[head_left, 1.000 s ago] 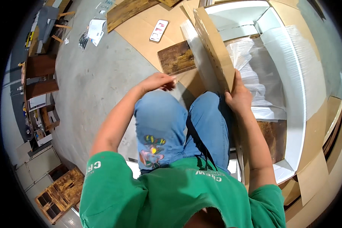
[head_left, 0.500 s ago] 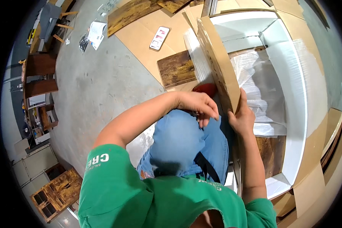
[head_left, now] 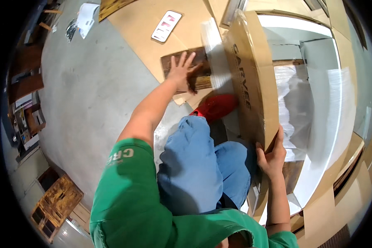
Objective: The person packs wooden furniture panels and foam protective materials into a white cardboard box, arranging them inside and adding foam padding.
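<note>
My left hand [head_left: 181, 75] reaches over a dark brown wood-grain board [head_left: 203, 82] lying on flattened cardboard. Its fingers are spread, and nothing is in them; whether they touch the board I cannot tell. To the right, a large cardboard box [head_left: 252, 78] holds a white foam lining [head_left: 337, 103]. My right hand [head_left: 273, 157] grips the upper edge of the box's near side, thumb outside and fingers along the edge. Inside the box, white wrapping sheet [head_left: 291, 111] covers most of a brown wood-grain panel [head_left: 292, 175]. A strip of clear wrap [head_left: 215, 53] stands between the board and the box.
A white card with red items [head_left: 166, 26] lies on the cardboard sheet [head_left: 140, 35]. Papers [head_left: 86, 18] and a small bag of dark parts [head_left: 71, 30] are on the concrete floor [head_left: 87, 91]. A wood-grain cabinet [head_left: 58, 202] stands lower left. My red shoe [head_left: 217, 107] is beside the box.
My left hand has moved from above my knee forward and left to the wood board, fingers spreading. My right hand still holds the box edge. The view has shifted, and the box side appears more turned outward.
</note>
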A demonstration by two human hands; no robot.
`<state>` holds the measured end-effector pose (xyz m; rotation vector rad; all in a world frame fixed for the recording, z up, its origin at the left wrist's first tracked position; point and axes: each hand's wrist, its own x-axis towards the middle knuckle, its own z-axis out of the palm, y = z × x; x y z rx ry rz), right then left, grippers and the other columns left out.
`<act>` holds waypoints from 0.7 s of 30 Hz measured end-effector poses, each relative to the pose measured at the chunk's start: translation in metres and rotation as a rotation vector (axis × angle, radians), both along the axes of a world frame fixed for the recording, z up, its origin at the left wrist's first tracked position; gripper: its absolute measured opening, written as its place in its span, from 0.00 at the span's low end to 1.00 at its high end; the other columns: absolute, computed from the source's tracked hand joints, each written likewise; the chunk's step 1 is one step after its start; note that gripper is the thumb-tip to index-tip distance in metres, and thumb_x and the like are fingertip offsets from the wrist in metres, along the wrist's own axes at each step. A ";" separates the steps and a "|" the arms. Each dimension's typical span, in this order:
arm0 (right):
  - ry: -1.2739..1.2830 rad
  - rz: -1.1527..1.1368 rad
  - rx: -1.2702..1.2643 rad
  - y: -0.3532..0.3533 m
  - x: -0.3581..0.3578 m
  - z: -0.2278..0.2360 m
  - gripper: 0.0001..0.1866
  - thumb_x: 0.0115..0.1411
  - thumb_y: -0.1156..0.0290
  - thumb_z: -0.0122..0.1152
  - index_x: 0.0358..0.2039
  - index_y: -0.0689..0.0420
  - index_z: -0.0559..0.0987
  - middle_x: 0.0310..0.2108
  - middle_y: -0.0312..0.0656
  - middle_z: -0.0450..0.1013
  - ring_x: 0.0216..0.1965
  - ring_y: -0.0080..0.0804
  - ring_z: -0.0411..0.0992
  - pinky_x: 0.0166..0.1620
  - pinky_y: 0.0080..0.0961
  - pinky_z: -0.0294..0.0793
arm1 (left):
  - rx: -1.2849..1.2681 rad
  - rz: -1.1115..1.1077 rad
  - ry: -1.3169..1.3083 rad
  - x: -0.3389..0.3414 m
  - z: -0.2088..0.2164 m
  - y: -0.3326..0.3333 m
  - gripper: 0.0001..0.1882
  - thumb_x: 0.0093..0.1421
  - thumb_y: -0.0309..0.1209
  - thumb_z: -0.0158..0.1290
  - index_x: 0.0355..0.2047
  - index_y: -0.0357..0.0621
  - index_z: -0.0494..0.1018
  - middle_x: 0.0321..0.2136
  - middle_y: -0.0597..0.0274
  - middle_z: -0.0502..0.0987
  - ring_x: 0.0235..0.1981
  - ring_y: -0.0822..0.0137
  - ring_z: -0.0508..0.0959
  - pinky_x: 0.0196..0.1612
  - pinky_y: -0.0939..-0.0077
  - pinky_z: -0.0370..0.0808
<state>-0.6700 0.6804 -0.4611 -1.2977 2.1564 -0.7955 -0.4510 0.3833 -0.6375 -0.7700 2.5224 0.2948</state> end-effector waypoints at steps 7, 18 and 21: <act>-0.029 -0.027 0.043 0.000 -0.003 0.002 0.45 0.42 0.77 0.63 0.62 0.56 0.54 0.33 0.53 0.73 0.33 0.52 0.74 0.36 0.35 0.74 | 0.005 0.129 -0.211 0.046 0.002 -0.059 0.63 0.31 0.49 0.69 0.64 0.82 0.41 0.67 0.59 0.34 0.65 0.43 0.44 0.55 0.45 0.64; 0.302 0.066 -0.139 -0.080 -0.116 -0.003 0.15 0.58 0.68 0.56 0.45 0.56 0.73 0.38 0.50 0.72 0.38 0.47 0.71 0.39 0.38 0.72 | 0.328 0.788 1.427 -0.088 0.107 0.006 0.10 0.54 0.24 0.57 0.38 0.37 0.76 0.37 0.55 0.77 0.40 0.64 0.76 0.46 0.76 0.72; 0.577 0.102 -0.079 -0.137 -0.175 -0.039 0.11 0.56 0.76 0.50 0.41 0.56 0.74 0.38 0.47 0.73 0.42 0.43 0.71 0.43 0.37 0.71 | 0.186 0.221 1.640 -0.149 0.185 0.022 0.08 0.50 0.19 0.57 0.33 0.38 0.75 0.32 0.56 0.77 0.37 0.63 0.76 0.42 0.73 0.72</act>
